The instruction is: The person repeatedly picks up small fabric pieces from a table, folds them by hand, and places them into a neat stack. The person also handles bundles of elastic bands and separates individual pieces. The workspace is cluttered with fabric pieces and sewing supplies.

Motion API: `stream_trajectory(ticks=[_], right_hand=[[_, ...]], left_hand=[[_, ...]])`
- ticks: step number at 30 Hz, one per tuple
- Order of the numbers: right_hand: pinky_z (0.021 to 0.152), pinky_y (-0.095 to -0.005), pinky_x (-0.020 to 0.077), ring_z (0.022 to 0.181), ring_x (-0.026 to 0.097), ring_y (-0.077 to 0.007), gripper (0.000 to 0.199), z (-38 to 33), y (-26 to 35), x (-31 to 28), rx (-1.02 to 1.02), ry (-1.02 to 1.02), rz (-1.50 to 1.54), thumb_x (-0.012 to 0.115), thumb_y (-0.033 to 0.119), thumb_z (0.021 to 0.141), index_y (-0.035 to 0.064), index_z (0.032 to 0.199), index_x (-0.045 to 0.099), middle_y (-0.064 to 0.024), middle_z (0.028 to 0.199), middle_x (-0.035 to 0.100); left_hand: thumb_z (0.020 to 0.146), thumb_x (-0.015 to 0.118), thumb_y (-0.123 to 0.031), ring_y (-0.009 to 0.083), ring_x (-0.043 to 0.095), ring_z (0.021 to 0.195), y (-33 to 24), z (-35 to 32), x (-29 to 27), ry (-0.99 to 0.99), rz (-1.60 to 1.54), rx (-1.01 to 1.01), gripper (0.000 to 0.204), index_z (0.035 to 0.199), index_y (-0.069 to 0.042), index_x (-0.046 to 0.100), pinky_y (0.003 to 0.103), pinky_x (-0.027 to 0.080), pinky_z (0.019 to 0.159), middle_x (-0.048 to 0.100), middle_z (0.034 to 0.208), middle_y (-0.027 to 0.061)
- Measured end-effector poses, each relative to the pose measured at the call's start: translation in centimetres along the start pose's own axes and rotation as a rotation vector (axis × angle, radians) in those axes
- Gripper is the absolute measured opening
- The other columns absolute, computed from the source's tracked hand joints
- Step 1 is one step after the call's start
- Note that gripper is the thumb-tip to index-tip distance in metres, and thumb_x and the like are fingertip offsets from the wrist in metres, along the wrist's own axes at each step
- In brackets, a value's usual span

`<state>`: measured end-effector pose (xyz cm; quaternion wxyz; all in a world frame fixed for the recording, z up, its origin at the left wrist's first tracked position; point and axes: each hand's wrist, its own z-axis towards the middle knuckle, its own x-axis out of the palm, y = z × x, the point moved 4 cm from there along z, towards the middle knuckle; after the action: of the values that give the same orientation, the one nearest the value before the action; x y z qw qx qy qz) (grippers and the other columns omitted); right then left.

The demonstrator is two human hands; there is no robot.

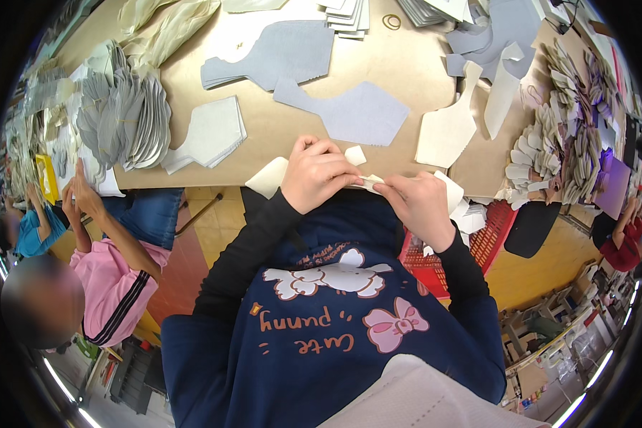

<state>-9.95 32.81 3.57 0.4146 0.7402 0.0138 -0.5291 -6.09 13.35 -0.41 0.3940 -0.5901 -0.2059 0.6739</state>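
At the table's near edge, my left hand (pixel 317 177) and my right hand (pixel 417 205) face each other. Both pinch a cream sheet-like cut piece (pixel 369 183) between thumbs and fingertips, where it looks folded or bunched. Its cream ends seem to show beyond both hands; I cannot tell its material. A small cream scrap (pixel 355 155) lies just beyond my fingers. Farther off are a blue-grey cut piece (pixel 367 114) and a stack of grey cut pieces (pixel 292 53). A cream cut piece (pixel 446 132) lies to the right, and a whitish stack (pixel 214 132) to the left.
Bundled grey pieces (pixel 125 118) pile up at the left, more bundles (pixel 560 143) at the right. A red basket (pixel 498 232) with white scraps stands below the table edge, beside a dark stool (pixel 531 230). A co-worker in pink (pixel 118 285) works at the left.
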Motion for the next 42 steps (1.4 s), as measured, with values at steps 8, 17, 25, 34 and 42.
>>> stream_trajectory(ticks=[8,17,25,34,42], right_hand=[[0.053,-0.0324,0.0426,0.054,0.058,-0.0164,0.019,-0.2,-2.3,-3.3,0.293,-0.073,0.322,0.071,0.018,0.093,-0.0003,0.090,0.075,-0.0068,0.063,0.065],[0.062,-0.0278,0.0392,0.066,0.047,-0.0145,0.013,-6.3,-4.8,-12.7,0.382,-0.362,-0.087,0.077,0.006,0.087,-0.0028,0.095,0.073,-0.0063,0.073,0.065],[0.096,-0.0393,0.0397,0.097,0.060,-0.0277,0.034,2.5,-5.7,-7.6,0.156,-0.437,-0.195,0.074,0.021,0.090,0.0061,0.120,0.068,-0.0107,0.108,0.068],[0.121,-0.0589,0.0139,0.144,0.035,-0.0334,0.060,1.5,-4.6,-2.9,0.124,-0.248,-0.405,0.076,0.034,0.084,0.0229,0.140,0.058,-0.0083,0.153,0.044],[0.123,-0.0575,0.0036,0.146,0.035,-0.0292,0.033,-1.8,-6.3,-5.3,0.245,-0.277,-0.467,0.071,0.015,0.085,0.0192,0.117,0.069,-0.0007,0.148,0.053]], left_hand=[[0.078,0.080,-0.028,0.0142,0.058,0.079,0.8,-0.3,-0.5,-0.085,-0.024,-0.072,0.011,0.078,-0.018,0.076,0.034,0.038,0.083,0.066,0.072,-0.0060],[0.076,0.082,-0.032,0.0179,0.060,0.099,0.2,0.3,-1.1,0.068,-0.073,-0.105,0.031,0.102,-0.015,0.078,0.035,0.038,0.091,0.072,0.102,-0.0034],[0.079,0.080,-0.030,0.0274,0.056,0.116,-1.0,1.2,-1.8,0.076,-0.047,-0.175,0.059,0.133,-0.012,0.064,0.040,0.038,0.102,0.059,0.136,0.0072],[0.074,0.083,-0.012,0.0288,0.056,0.095,-2.4,-1.9,-2.6,0.080,0.182,-0.509,0.056,0.125,-0.006,0.058,0.040,0.040,0.087,0.058,0.094,0.0072],[0.081,0.079,-0.016,0.0275,0.058,0.090,-1.8,-1.0,-3.9,0.160,0.008,-0.376,0.022,0.093,-0.004,0.065,0.037,0.044,0.082,0.061,0.091,0.0089]])
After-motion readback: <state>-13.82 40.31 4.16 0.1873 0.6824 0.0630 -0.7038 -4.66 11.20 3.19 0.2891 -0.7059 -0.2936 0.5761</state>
